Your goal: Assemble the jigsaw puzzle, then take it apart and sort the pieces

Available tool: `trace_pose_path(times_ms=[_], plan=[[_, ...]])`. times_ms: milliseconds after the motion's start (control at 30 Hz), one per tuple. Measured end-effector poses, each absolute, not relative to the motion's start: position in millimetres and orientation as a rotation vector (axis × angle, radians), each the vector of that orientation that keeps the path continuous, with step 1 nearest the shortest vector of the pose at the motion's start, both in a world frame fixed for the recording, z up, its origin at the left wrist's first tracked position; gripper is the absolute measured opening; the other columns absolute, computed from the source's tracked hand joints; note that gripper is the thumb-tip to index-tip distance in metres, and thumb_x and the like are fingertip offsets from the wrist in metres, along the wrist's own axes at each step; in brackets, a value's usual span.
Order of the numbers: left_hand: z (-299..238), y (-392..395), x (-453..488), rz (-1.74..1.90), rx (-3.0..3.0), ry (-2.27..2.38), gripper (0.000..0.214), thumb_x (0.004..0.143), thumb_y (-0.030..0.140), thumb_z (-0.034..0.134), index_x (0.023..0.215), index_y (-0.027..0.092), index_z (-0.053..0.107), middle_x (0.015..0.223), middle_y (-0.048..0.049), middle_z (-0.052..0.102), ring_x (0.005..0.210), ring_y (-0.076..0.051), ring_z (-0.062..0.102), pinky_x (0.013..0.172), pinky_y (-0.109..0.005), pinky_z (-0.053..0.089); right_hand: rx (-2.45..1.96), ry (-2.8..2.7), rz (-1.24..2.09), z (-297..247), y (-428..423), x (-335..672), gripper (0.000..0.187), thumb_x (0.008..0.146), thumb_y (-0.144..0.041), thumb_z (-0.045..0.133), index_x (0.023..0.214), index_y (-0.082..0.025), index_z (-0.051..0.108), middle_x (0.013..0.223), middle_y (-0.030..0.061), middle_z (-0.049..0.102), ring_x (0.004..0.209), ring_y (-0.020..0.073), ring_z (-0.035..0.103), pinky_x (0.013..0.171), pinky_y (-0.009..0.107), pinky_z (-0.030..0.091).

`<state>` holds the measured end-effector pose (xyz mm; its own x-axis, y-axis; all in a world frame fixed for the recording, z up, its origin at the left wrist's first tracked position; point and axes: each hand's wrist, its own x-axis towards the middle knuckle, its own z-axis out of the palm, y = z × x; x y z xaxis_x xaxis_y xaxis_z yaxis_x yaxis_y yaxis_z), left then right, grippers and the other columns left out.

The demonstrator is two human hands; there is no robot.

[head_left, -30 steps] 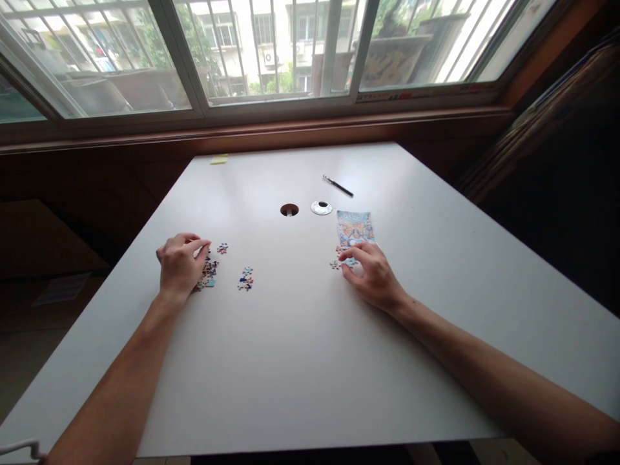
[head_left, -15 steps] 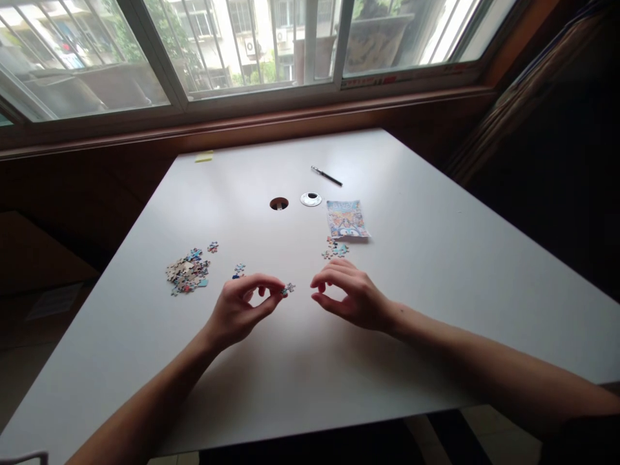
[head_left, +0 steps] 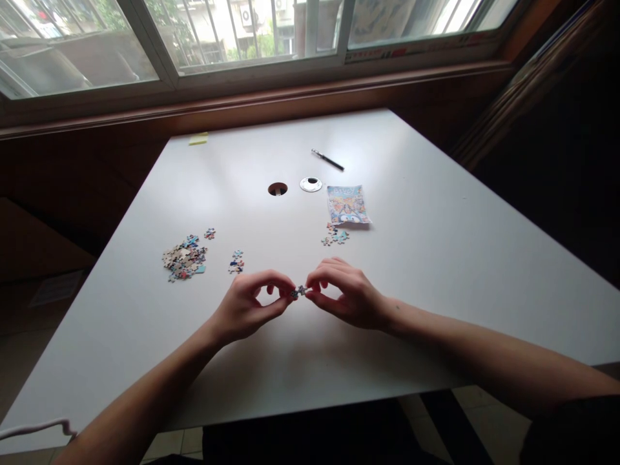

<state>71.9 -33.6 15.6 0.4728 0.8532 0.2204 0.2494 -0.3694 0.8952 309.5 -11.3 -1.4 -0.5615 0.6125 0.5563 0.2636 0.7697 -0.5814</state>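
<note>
The left grip (head_left: 252,300) pinches the left end of a small jigsaw bit (head_left: 301,290) between thumb and forefinger. The right grip (head_left: 351,294) meets the bit from the other side, thumb and forefinger closed on its right end. So the bit lies right at the fingertips, between the two grips, with only its middle showing; whether it is one piece or several joined is too small to tell. Both grips are held over the near half of the desk (head_left: 416,258), the remaining fingers curled behind.

Just beyond the left grip lies a cluster (head_left: 236,263) of a few pieces, blue and orange among them. Farther left is the pile (head_left: 185,259), a loose heap with many pale backs up and some coloured faces. A single piece (head_left: 210,233) sits just past the pile's far right side, apart from it.

Beyond the right grip is a small group (head_left: 340,236) of pieces, some light blue, close by the near edge of the printed packet (head_left: 347,205). Past the packet lie a round cap (head_left: 310,185) and, to its left, a hole (head_left: 278,189) in the desk. A pen (head_left: 328,160) lies slanted behind them. A yellow strip (head_left: 198,139) marks the far left corner, and the window (head_left: 252,39) stands beyond.
</note>
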Motion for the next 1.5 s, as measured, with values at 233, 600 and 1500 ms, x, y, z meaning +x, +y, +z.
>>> trace_pose_path(times_ms=[233, 600, 1500], plan=[[16.6, -9.1, 43.9, 0.982, 1.975, 1.245, 0.012, 0.084, 0.019, 0.066, 0.096, 0.021, 0.07, 0.089, -0.0038, 0.073, 0.079, -0.017, 0.066, 0.07, -0.029, 0.047, -0.767, -2.203, 0.505, -5.4, -3.3, 315.6, 0.014, 0.09, -0.015, 0.055, 0.101, -0.023, 0.058, 0.073, -0.0009, 0.063, 0.066, 0.0147, 0.059, 0.075, 0.032, 0.048], [3.8, 27.4, -15.2, 0.811, 2.112, 2.04, 0.016, 0.079, 0.026, 0.064, 0.091, 0.023, 0.073, 0.103, -0.0045, 0.071, 0.089, -0.023, 0.063, 0.084, -0.036, 0.047, -0.807, -2.199, 0.464, -8.6, 3.5, 323.1, 0.014, 0.089, -0.015, 0.056, 0.101, -0.023, 0.056, 0.074, -0.0017, 0.061, 0.063, 0.014, 0.059, 0.074, 0.032, 0.049], [-10.5, 27.5, -20.8, 0.468, 2.292, 2.313, 0.037, 0.093, 0.022, 0.043, 0.124, 0.025, 0.062, 0.146, -0.0053, 0.055, 0.14, -0.031, 0.037, 0.112, -0.056, 0.021, -0.796, -2.214, 0.47, -10.3, 6.2, 324.8, 0.014, 0.088, -0.013, 0.056, 0.1, -0.02, 0.057, 0.07, -0.0024, 0.06, 0.06, 0.0121, 0.058, 0.07, 0.029, 0.048]])
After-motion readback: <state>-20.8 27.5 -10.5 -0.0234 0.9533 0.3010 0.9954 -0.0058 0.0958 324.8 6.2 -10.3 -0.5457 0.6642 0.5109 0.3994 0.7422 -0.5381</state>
